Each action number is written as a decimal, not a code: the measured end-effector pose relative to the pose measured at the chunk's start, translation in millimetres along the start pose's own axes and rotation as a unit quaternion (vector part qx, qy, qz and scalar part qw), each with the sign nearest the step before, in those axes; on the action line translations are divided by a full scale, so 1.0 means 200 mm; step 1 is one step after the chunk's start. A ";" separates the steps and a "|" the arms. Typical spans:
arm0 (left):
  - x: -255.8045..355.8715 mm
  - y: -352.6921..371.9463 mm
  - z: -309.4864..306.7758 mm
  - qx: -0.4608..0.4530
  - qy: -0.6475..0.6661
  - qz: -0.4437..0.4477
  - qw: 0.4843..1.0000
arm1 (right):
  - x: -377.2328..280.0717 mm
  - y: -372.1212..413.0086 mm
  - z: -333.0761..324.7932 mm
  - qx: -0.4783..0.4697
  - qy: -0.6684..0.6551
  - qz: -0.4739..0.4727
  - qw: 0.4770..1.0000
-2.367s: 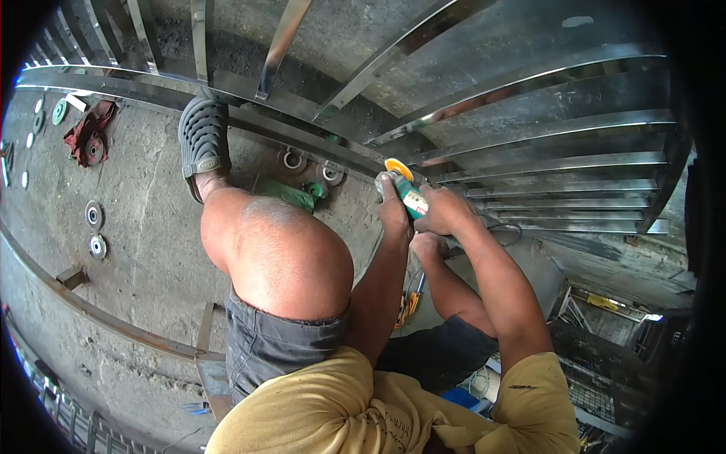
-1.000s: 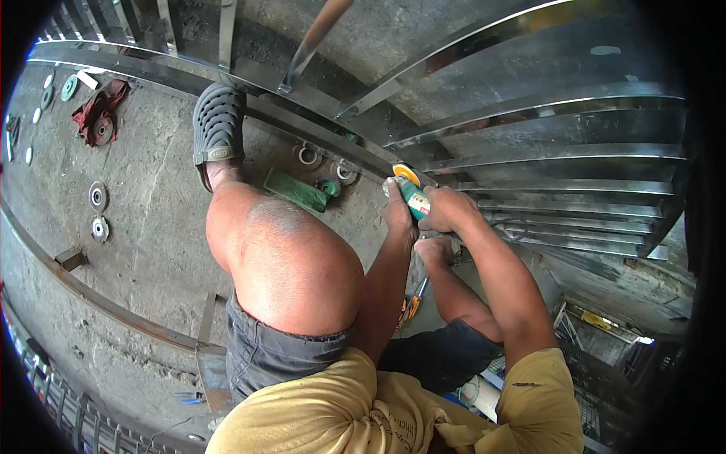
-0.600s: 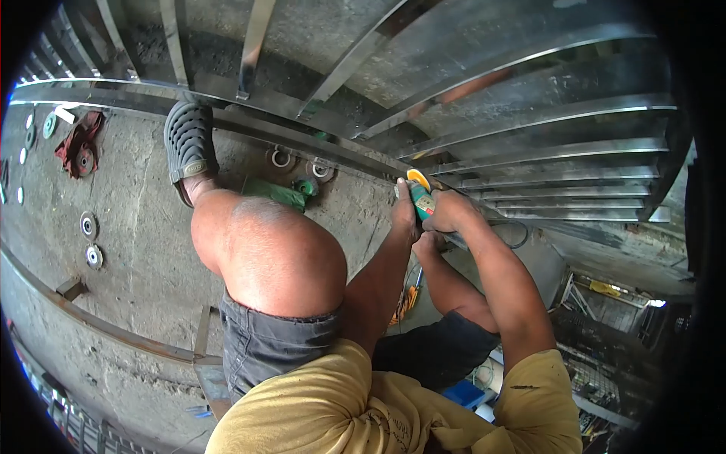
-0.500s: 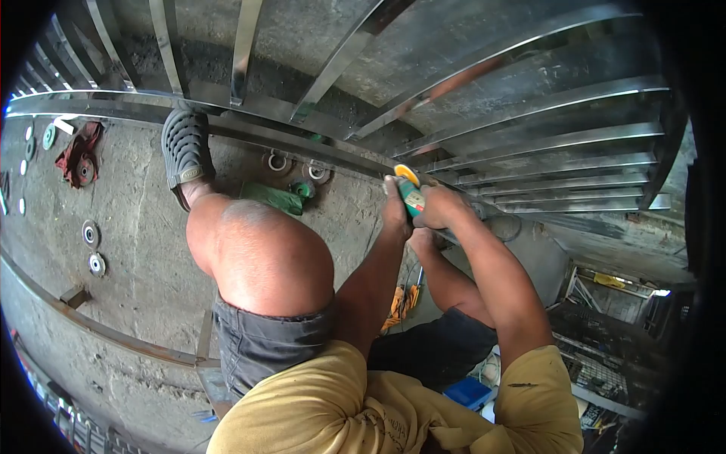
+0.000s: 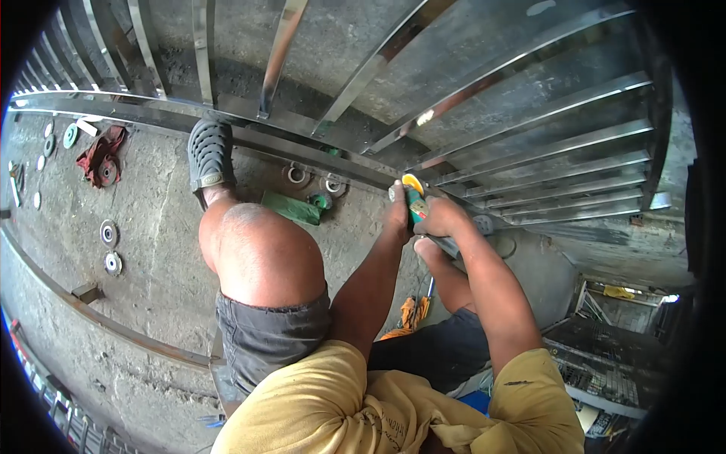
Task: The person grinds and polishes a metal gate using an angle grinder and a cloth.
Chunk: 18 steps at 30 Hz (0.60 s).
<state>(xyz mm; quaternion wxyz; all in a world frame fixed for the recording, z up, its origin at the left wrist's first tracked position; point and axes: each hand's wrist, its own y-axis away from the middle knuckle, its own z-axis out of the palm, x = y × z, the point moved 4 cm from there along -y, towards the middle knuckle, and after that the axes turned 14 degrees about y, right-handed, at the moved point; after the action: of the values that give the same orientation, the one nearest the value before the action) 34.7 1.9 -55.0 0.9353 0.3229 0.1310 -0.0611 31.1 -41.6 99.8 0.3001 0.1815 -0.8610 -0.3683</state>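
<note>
A green angle grinder (image 5: 416,206) with a yellow disc (image 5: 412,182) is between my hands, low beside the bottom rail of a shiny metal railing (image 5: 355,163). My left hand (image 5: 396,212) is closed on the front part of the grinder, thumb up near the disc. Wrapped round its body from the other side is my right hand (image 5: 445,218). The disc overlaps the rail's edge in this view. My fingers partly hide the tool.
My shoe (image 5: 211,155) rests against the bottom rail. Several grinding discs (image 5: 109,233), a red cloth (image 5: 100,157) and a green packet (image 5: 291,208) lie on the concrete floor (image 5: 159,303). An orange cloth (image 5: 408,314) lies between my legs. Wire racks (image 5: 597,371) stand at right.
The view has shifted, so the railing and floor items appear farther right and slightly lower. Both hands still grip the grinder, its disc still by the rail.
</note>
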 end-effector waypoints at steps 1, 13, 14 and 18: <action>-0.05 0.03 0.06 -0.027 -0.003 -0.018 0.999 | 0.05 0.05 0.01 0.003 -0.022 0.011 1.000; 0.18 0.29 0.01 0.137 -0.686 0.137 0.701 | -0.05 0.34 0.59 0.124 -0.509 0.029 0.851; 0.20 0.34 0.00 0.143 -0.722 0.120 0.666 | -0.10 0.37 0.63 0.085 -0.569 0.007 0.818; 0.32 0.35 -0.13 0.177 -0.686 0.232 0.667 | -0.24 0.24 0.74 0.085 -0.649 -0.028 0.756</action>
<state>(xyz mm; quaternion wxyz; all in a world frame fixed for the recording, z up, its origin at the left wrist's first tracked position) 104.9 71.2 -50.7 0.6705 0.3688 -0.6401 -0.0681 -33.2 94.2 34.9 -0.3575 -0.0520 -0.8715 -0.3315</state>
